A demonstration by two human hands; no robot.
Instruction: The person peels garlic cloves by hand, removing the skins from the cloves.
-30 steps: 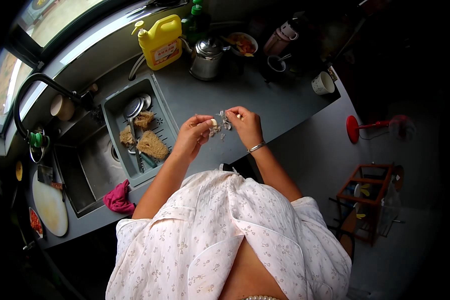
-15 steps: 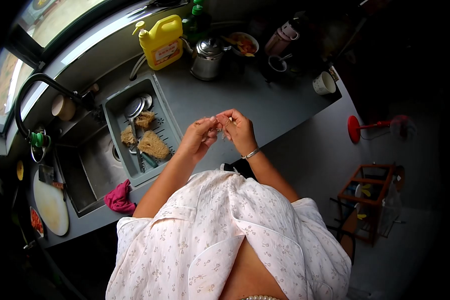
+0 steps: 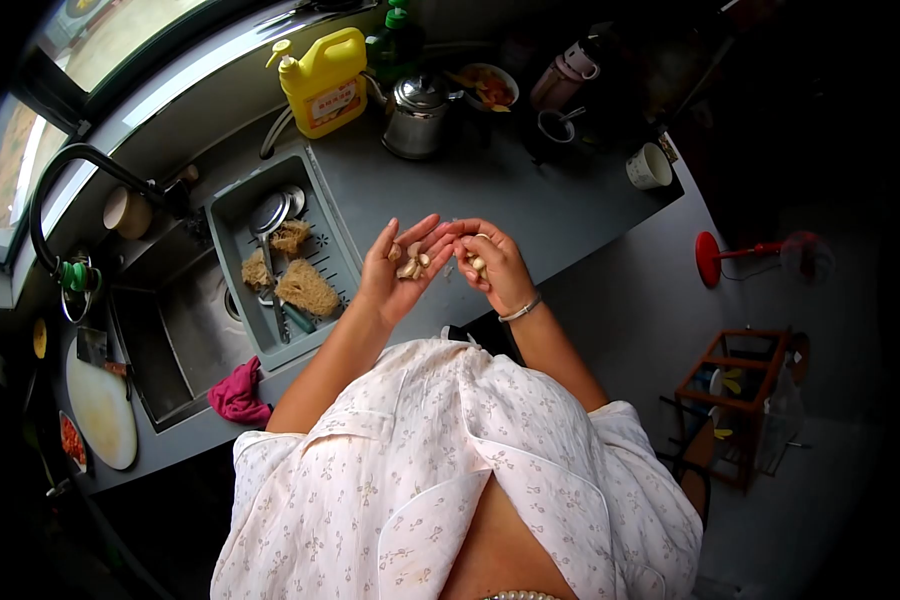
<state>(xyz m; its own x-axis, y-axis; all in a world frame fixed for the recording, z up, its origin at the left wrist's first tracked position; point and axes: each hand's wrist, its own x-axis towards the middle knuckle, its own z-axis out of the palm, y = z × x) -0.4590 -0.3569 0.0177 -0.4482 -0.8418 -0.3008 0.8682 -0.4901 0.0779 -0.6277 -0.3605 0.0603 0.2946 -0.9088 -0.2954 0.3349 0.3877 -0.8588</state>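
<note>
Several garlic cloves (image 3: 411,264) rest in the upturned palm of my left hand (image 3: 398,285), whose fingers are stretched out and cradle them. Beside it, my right hand (image 3: 503,268) is curled closed around a few pale garlic cloves (image 3: 478,264) that look peeled. The fingertips of both hands meet or nearly meet above the grey counter (image 3: 400,190). Small pale bits of skin show near the fingers and below them on the counter.
On the left, a grey drain tray (image 3: 332,215) with scrubbers and a ladle lies over the sink (image 3: 185,350). Behind stand a yellow jug (image 3: 330,85), a steel kettle (image 3: 413,125) and a bowl (image 3: 490,88). A paper cup (image 3: 648,167) is at right; a pink cloth (image 3: 240,393) hangs nearby.
My hands were pinched together at the fingertips. Now the left palm has opened upward, showing garlic cloves, and the right hand has curled around other cloves.
</note>
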